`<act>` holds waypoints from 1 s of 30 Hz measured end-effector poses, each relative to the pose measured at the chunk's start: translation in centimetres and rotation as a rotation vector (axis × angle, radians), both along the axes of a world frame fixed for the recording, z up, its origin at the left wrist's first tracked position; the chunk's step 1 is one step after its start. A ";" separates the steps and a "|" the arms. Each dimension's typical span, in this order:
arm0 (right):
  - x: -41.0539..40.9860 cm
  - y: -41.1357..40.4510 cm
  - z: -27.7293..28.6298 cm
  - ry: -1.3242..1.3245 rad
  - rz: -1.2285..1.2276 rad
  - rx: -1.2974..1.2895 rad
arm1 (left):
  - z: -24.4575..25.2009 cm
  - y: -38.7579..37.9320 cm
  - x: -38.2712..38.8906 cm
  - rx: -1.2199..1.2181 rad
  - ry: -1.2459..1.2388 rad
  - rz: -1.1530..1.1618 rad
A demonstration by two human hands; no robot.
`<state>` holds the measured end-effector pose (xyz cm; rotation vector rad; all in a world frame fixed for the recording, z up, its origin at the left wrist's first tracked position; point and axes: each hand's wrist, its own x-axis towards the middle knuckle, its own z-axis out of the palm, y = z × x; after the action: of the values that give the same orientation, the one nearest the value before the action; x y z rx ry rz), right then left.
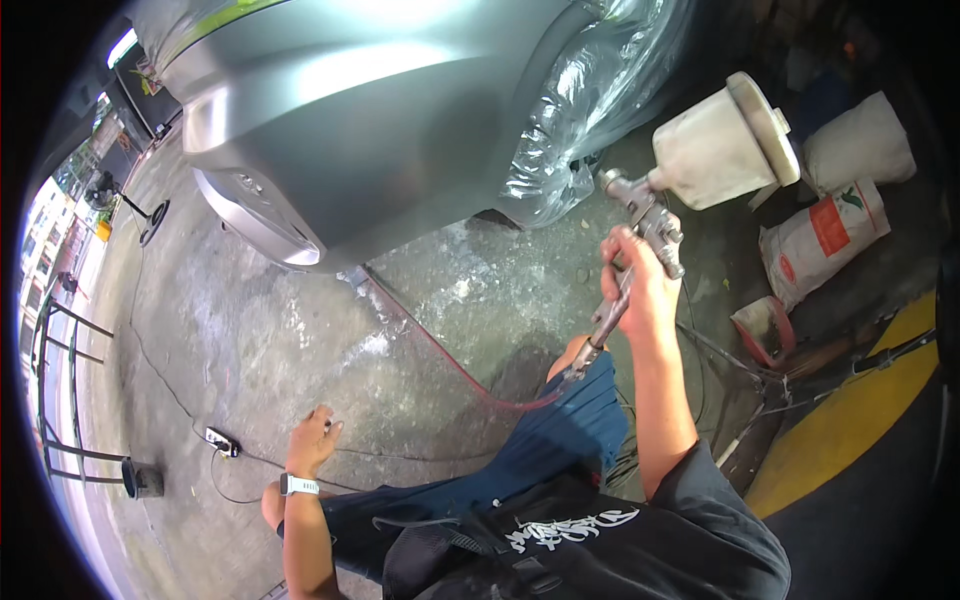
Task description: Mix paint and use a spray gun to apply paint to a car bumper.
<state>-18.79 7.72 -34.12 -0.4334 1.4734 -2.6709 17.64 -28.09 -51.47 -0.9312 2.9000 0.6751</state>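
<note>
My right hand point(646, 274) grips a gravity-feed paint spray gun point(643, 204), which is raised and has its nozzle toward the car. A whitish lidded paint cup point(716, 146) sits on the gun, tilted to the right. From the base of its handle a red air hose point(450, 352) droops over the floor toward the car. Before me is the grey car body panel point(390, 150), with clear plastic sheeting point(566, 142) around the wheel area. My left hand point(313, 441) hangs near my knee, fingers loosely bent, with nothing plainly held. A pale watch point(298, 484) is on that wrist.
A power strip point(222, 442) and cables lie on the concrete floor to the left, near a dark bucket point(142, 478) and a metal frame point(56, 390). Farther back stands a fan point(105, 191). Sacks point(829, 240) and a metal stand point(769, 386) are at right.
</note>
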 end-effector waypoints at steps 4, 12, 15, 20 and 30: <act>-0.6 -0.5 3.2 0.066 0.008 0.032 | -1.5 0.1 0.0 0.050 -0.208 -0.053; 3.0 -3.0 4.1 0.135 0.210 0.060 | -1.7 1.6 -1.3 0.178 0.068 -0.126; 5.1 -3.9 4.5 0.132 0.267 0.065 | -1.5 1.8 -1.3 0.155 0.056 -0.113; 7.9 -5.1 4.7 0.152 0.469 0.073 | 0.3 2.5 -2.5 0.212 0.030 -0.090; 9.7 -6.2 6.7 0.237 0.716 0.188 | -0.3 1.7 -2.3 0.214 0.024 -0.063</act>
<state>-9.07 1.52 -27.44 -1.0529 1.2721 -1.9527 15.39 -26.37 -51.78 -0.8080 2.7917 0.9739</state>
